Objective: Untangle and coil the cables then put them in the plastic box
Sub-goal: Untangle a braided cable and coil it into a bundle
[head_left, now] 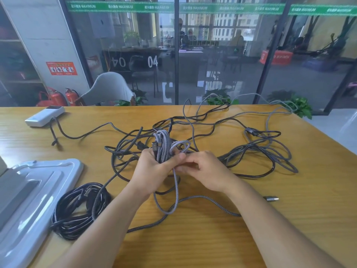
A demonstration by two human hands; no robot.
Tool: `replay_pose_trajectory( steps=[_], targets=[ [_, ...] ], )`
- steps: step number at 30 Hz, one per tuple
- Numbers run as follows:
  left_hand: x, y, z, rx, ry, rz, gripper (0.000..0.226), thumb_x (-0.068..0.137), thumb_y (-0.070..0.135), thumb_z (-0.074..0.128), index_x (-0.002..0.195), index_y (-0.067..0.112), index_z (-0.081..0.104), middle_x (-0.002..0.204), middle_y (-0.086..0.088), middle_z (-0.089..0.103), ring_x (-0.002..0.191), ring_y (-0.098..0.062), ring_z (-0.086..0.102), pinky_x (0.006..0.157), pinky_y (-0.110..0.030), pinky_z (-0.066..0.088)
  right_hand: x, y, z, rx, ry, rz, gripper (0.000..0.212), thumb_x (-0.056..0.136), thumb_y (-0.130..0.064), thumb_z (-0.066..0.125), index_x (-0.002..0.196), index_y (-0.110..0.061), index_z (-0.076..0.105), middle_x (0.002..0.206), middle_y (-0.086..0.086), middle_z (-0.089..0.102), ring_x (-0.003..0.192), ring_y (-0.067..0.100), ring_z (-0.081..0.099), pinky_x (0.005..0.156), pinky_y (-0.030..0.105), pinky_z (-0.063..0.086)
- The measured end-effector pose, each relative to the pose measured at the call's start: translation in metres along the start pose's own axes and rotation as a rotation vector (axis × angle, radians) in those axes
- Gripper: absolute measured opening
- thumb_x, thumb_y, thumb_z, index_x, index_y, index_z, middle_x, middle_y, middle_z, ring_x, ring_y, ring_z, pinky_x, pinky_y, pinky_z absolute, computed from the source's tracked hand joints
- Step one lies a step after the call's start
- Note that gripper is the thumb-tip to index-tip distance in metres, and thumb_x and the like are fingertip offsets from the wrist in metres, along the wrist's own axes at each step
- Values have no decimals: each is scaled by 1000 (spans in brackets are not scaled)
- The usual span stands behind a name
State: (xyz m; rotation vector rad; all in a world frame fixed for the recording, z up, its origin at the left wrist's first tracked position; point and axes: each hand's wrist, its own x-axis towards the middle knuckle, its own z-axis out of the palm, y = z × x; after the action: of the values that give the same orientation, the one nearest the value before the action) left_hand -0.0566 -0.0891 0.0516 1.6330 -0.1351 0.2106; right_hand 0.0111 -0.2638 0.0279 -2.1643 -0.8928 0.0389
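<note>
Far to the left of my left hand, at the frame's edge, I see the grey plastic lid of the plastic box lying on the bench; the box itself is mostly cut off, so I cannot tell what is in it. Up beyond it, well away from both hands, a white power bank sits near the bench's far-left corner with a dark cable running from it. Just left of my left forearm lies a finished black coil, resting on the bench beside the lid, not in any container.

My left hand is curled round a grey braided bundle, several loops gathered upright in the fist, a plug end poking out at the top. One loop of the same cable hangs below the hand and trails along the bench under my right wrist. My right hand meets the left, its fingers bent in and pinching the grey strand just beside the bundle.

Beyond and to the right of both hands spreads the tangled cables, black and grey lines crossing each other to the bench's far edge. Right of my right forearm a loose USB plug lies flat on the wood.
</note>
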Motion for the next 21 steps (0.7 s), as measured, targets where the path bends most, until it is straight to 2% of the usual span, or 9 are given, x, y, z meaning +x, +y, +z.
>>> replay_pose_trajectory(
  steps=[3, 5, 7, 9, 12, 13, 16, 19, 21],
  targets=[
    [1, -1, -2, 16, 11, 10, 13, 94, 9, 74, 87, 1, 69, 53, 10, 61, 44, 1, 52, 50, -10, 41, 1, -2, 0, -24, 28, -29, 14, 101, -23, 68, 100, -28, 82, 87, -14, 77, 77, 8, 71, 75, 33, 57],
    [1, -2, -1, 75, 11, 15, 9, 90, 13, 80, 84, 9, 74, 61, 7, 68, 53, -3, 60, 57, -15, 47, 2, -6, -1, -8, 46, -20, 44, 101, -13, 66, 70, -43, 72, 64, -29, 65, 63, -3, 64, 62, 13, 47],
    [0, -3, 0, 118, 19, 12, 11, 87, 13, 83, 80, 13, 75, 67, 6, 72, 60, -5, 65, 61, -18, 50, 3, -8, 1, -12, 43, -10, 66, 99, -6, 65, 48, -47, 56, 48, -26, 53, 49, 1, 50, 56, 10, 38],
    [0, -6, 0, 104, 42, 11, 11, 87, 12, 84, 82, 9, 74, 69, 4, 74, 62, -8, 68, 62, -19, 52, 0, -5, 3, -24, 36, -19, 53, 99, -10, 67, 57, -41, 63, 53, -21, 56, 52, 3, 50, 58, 13, 37],
    [0, -9, -2, 57, 71, 15, 13, 88, 12, 82, 86, 4, 73, 69, 1, 73, 61, -11, 68, 61, -19, 51, -1, -1, 5, -9, 20, -18, 11, 99, -24, 71, 95, -24, 82, 78, -13, 74, 70, 7, 65, 69, 28, 49],
    [0, -9, -2, 62, 74, 15, 14, 89, 14, 81, 85, 4, 72, 64, 3, 70, 58, -9, 64, 59, -19, 50, -1, -1, 4, -13, 27, -21, 11, 98, -28, 72, 102, -25, 82, 80, -13, 74, 70, 9, 64, 69, 30, 50],
    [0, -7, -7, 83, 87, 3, 20, 93, 18, 78, 83, 3, 69, 51, 10, 52, 45, -8, 45, 51, -17, 39, 0, 8, -6, -129, 33, -21, 18, 95, -38, 74, 111, -32, 80, 86, -26, 68, 73, 2, 59, 68, 19, 43],
    [3, -6, -17, 62, 90, 11, 22, 93, 27, 79, 82, 11, 67, 57, -6, 36, 50, -21, 27, 48, -27, 28, -3, 21, -19, -298, 73, 40, 18, 97, -40, 71, 114, -40, 76, 103, -28, 69, 78, -4, 57, 71, 20, 42],
    [3, -2, -20, 36, 91, 33, 21, 92, 28, 79, 79, 16, 67, 62, -12, 32, 53, -23, 24, 48, -30, 25, -3, 23, -25, -351, 121, 66, 17, 99, -38, 68, 114, -42, 76, 108, -28, 71, 77, -15, 54, 68, 12, 35]
  ],
)
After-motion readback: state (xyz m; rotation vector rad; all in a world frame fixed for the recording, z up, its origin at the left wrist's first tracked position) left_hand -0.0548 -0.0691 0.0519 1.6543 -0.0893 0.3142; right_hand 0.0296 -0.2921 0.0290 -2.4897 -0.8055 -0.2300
